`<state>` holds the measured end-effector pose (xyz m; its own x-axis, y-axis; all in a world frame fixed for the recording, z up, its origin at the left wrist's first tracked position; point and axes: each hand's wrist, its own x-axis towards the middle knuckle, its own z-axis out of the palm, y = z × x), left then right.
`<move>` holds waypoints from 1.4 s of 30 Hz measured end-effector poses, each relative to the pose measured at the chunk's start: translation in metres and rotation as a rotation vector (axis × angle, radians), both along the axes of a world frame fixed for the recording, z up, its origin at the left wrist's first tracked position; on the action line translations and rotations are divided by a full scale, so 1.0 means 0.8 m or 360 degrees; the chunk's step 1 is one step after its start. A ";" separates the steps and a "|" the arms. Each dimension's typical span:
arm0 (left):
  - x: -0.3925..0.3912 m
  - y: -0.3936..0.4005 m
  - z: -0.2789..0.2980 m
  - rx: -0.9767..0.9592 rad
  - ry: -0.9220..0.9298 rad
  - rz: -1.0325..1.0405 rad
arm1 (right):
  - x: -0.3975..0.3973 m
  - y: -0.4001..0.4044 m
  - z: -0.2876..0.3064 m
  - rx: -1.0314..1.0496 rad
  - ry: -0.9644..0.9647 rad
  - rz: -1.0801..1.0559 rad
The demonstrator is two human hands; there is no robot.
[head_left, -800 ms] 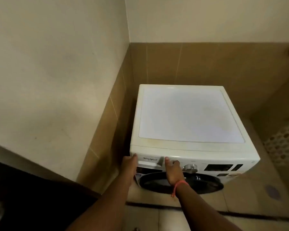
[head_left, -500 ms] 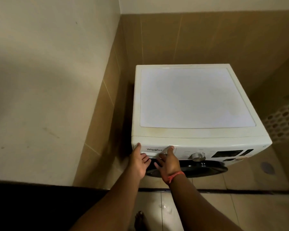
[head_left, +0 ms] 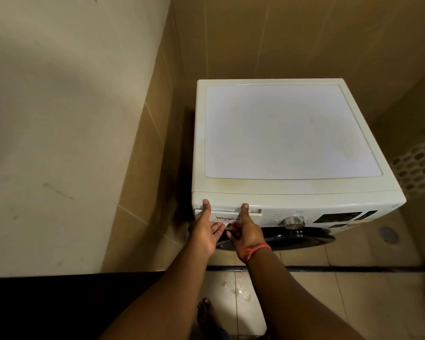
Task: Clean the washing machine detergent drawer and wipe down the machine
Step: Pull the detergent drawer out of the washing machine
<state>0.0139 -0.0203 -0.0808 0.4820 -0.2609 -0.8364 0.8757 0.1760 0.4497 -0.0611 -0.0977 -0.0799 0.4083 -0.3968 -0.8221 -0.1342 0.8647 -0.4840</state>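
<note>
A white front-loading washing machine stands in a tiled corner. Its detergent drawer at the upper left of the front panel sticks out a little from the panel. My left hand holds the drawer's left end, thumb on top and fingers curled under its front. My right hand, with a red thread on the wrist, holds the drawer's right part the same way, thumb on its top edge. The fingers of both hands are partly hidden beneath the drawer front.
A silver control knob and dark display lie right of the drawer, above the black round door. A tiled wall stands close on the machine's left. A floor drain is at the right. My bare foot is on the tiles.
The drawer has come out a little from the panel under both hands. The view has moved closer and more downward over the machine.
</note>
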 end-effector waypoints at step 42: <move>-0.030 0.075 0.019 0.0896 -0.0736 -0.1564 | -0.070 -0.008 0.035 -0.2143 0.0672 0.2275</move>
